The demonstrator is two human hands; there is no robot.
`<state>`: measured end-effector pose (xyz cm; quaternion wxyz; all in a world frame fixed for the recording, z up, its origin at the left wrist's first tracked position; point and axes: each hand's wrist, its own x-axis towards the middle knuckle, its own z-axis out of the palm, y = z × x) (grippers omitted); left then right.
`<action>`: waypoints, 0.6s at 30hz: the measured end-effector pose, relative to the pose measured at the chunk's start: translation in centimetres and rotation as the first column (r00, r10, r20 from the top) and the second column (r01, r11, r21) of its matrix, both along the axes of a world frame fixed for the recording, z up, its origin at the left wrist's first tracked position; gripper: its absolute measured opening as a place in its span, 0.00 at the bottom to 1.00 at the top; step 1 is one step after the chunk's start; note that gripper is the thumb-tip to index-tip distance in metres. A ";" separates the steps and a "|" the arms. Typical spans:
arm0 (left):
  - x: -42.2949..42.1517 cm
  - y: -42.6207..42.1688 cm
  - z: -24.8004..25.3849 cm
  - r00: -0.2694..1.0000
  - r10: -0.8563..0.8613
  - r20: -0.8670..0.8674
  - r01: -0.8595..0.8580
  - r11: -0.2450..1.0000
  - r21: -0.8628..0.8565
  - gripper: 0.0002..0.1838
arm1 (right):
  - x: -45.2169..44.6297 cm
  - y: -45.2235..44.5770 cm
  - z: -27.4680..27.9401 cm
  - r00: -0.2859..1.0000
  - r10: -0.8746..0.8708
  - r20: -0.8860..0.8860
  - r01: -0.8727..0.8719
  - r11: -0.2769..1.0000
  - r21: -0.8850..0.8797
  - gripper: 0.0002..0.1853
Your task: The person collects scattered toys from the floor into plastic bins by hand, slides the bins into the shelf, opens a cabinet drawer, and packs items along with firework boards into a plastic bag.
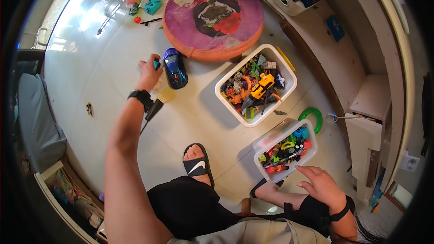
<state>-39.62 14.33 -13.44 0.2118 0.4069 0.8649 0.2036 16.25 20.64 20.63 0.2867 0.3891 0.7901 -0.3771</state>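
My left hand point(149, 73) reaches out over the floor, its fingers closed on a small teal object point(156, 63) whose kind I cannot make out. Just right of it is a shiny blue-purple toy car point(175, 68). A pale yellow piece point(166, 95) and a dark, pointed object point(153, 110) lie near my left wrist. Holding nothing, my right hand point(322, 187) is open with its fingers apart. It is beside the near rim of a smaller white bin point(259, 146) of mixed small toys.
A larger white bin point(220, 94) holds toys, with a yellow toy vehicle point(263, 86) on top. Behind stands a round pink-purple stool point(181, 31). A green ring point(316, 114) lies by the smaller bin. Scattered toys point(153, 5) lie at the back; shelving point(361, 95) runs along the right.
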 end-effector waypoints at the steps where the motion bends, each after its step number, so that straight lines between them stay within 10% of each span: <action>1: 1.3 -0.8 0.4 1.000 0.013 0.022 -0.013 1.000 0.005 0.28 | 0.2 -0.2 0.0 1.000 0.007 -0.010 -0.007 1.000 0.002 0.28; 7: 12.6 2.8 11.0 0.982 0.037 0.187 -0.116 0.895 0.430 0.25 | 1.4 -1.0 0.4 0.997 0.056 -0.050 -0.057 0.998 -0.015 0.27; 9: 15.7 5.3 14.4 0.970 -0.224 -0.090 0.226 0.709 0.668 0.29 | 2.1 -1.6 0.2 0.998 0.046 -0.039 -0.046 0.999 -0.007 0.27; 12: 21.3 7.6 17.9 0.855 -0.430 0.291 0.132 0.722 0.679 0.29 | 2.0 -1.9 0.1 0.992 0.105 -0.072 -0.106 0.994 -0.011 0.28; 18: 25.3 7.5 15.1 0.847 -0.529 -0.053 0.504 0.766 0.398 0.25 | 1.0 -1.7 0.8 0.993 0.112 -0.046 -0.112 0.994 -0.010 0.30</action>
